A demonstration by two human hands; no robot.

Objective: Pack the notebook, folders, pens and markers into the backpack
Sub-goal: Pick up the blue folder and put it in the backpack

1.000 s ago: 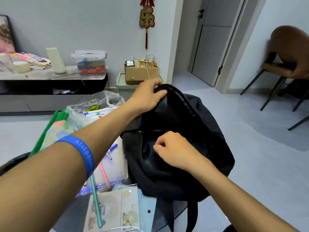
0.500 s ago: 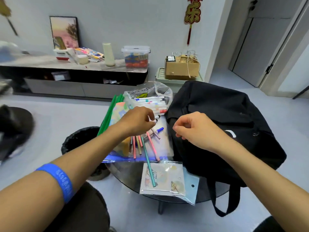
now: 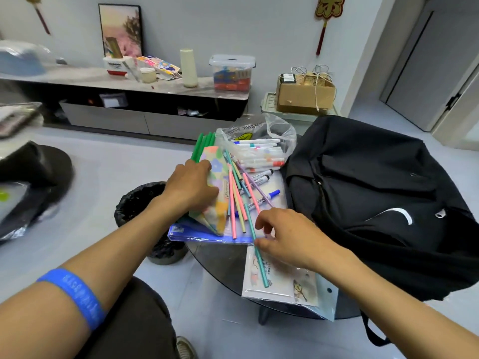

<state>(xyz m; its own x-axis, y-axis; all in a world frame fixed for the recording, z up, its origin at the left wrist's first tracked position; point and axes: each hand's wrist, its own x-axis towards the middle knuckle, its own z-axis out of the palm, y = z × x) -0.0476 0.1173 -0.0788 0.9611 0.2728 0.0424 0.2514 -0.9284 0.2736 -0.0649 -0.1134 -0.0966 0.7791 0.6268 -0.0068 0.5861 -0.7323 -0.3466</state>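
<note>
- Nothing packed that I can see; I'm at the gathering step beside the black backpack (image 3: 375,203) lying on the table (image 3: 220,265).
- My left hand (image 3: 191,189) presses flat, fingers spread, on the flowered pouch (image 3: 216,193).
- My right hand (image 3: 287,237) pinches the teal pen (image 3: 260,265).
- Roughly six loose pens, four markers (image 3: 259,181), more bagged.
- Next: lift a bundle and find the opening.
</note>
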